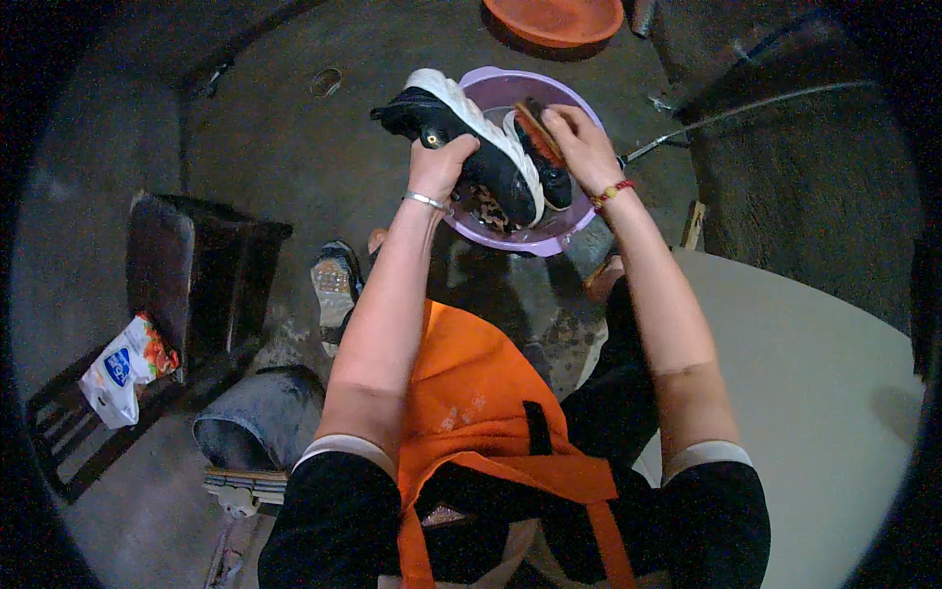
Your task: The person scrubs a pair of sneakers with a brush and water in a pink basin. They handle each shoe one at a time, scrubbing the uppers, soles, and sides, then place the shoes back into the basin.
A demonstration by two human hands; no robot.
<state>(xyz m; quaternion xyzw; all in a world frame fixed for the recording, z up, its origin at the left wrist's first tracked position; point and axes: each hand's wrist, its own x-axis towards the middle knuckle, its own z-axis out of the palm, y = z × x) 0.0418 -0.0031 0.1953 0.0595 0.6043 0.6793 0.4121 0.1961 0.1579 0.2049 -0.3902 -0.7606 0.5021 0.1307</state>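
My left hand [439, 166] grips a black sneaker with a thick white sole [471, 110] at its ankle opening, holding it tilted over a light purple plastic basin [482, 239]. In my right hand [585, 143] is a scrubbing brush with a wooden back [541, 132], to the right of that sneaker. Below the brush, a second black shoe with a white edge [556, 184] sits in the basin. Something patterned and dark [489, 210] lies at the basin's bottom, partly hidden by the held sneaker. Whether the bristles touch either shoe cannot be told.
An orange basin [559, 22] stands beyond the purple one. Another shoe [335, 283] lies left of my forearm, sole showing. At left are a dark wooden chair [162, 269], a white printed bag [121, 372] and a grey bucket-like container [257, 416]. A pale rounded tabletop [795, 383] is at right.
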